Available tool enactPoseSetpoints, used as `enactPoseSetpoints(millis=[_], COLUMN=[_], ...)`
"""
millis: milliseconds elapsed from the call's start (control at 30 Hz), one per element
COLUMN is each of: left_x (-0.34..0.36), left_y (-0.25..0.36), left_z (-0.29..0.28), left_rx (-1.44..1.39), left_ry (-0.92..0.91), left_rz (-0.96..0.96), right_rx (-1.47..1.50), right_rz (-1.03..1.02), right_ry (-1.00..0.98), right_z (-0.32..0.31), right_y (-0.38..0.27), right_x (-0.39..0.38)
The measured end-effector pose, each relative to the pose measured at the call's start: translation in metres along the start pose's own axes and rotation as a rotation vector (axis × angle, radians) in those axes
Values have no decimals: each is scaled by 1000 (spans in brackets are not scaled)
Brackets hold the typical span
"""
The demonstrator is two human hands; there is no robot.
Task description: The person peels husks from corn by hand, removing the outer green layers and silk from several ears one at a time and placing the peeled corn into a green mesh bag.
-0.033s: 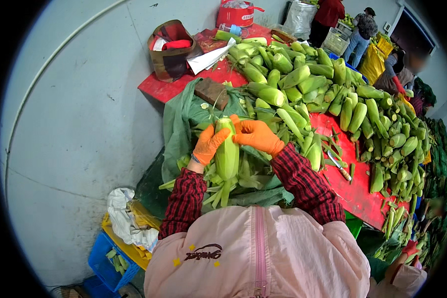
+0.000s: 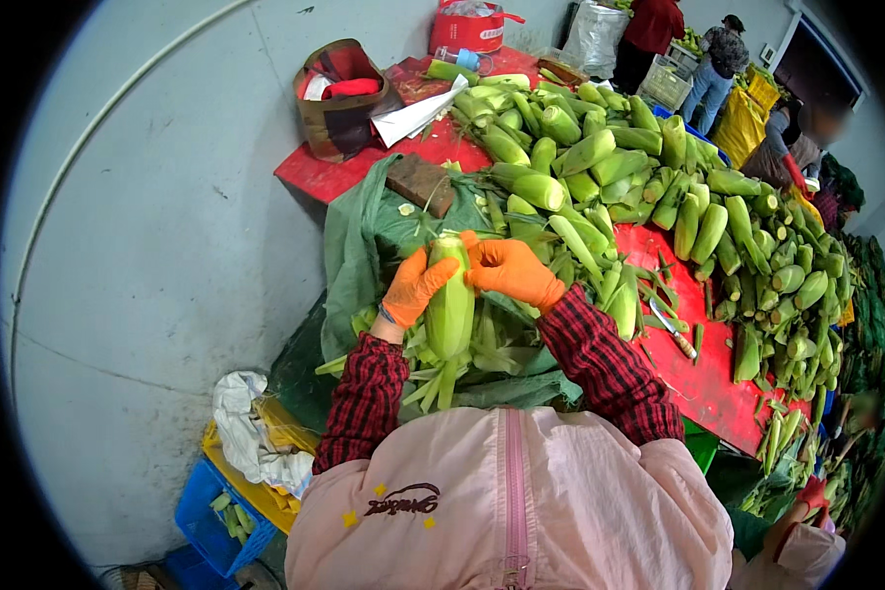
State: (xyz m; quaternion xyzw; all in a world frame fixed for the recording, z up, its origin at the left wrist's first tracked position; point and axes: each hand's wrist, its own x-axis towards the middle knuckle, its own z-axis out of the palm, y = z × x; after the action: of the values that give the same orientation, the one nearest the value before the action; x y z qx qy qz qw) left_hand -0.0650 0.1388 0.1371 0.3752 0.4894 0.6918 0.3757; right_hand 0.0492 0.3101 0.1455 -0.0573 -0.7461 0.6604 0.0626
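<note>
An ear of corn (image 2: 449, 320) in pale green husk stands upright before me, its cut stem end at the top. My left hand (image 2: 418, 287), in an orange glove, is closed round its upper left side. At its upper right, my gloved right hand (image 2: 511, 270) has its fingers bent and pressed together on the husk. The fingertips are partly hidden, so the exact pinch is hard to see. Beneath the ear lie loose, stripped husk leaves (image 2: 497, 356) on a green mesh sack (image 2: 351, 256).
A large heap of husked ears (image 2: 600, 162) covers the red table (image 2: 718, 388). Right of my right forearm lies a knife (image 2: 673, 327). Beyond the sack are a brown block (image 2: 420, 185) and a cloth bag (image 2: 334, 113). A blue crate (image 2: 206, 516) stands low left. Co-workers are at far right.
My right hand has shifted very slightly to the right along the ear's top. My left hand holds its place. A co-worker's arm at far right has moved a little.
</note>
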Motion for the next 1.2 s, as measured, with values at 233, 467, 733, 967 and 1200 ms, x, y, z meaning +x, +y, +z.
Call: enactPoseSetpoints(millis=[233, 467, 733, 967, 1200], left_x=[3, 7, 17, 3, 9], left_y=[-7, 8, -50, -41, -76], left_z=[-1, 22, 27, 64, 9], left_rx=[-92, -282, 208, 401, -282], left_ry=[-141, -313, 166, 376, 539], left_rz=[-135, -180, -44, 65, 81], right_rx=[177, 124, 385, 467, 806], right_rz=[102, 151, 108, -33, -42], right_ry=[100, 5, 235, 319, 609], right_z=[5, -6, -6, 13, -3], right_y=[0, -26, 8, 18, 46], right_x=[-21, -41, -56, -56, -69])
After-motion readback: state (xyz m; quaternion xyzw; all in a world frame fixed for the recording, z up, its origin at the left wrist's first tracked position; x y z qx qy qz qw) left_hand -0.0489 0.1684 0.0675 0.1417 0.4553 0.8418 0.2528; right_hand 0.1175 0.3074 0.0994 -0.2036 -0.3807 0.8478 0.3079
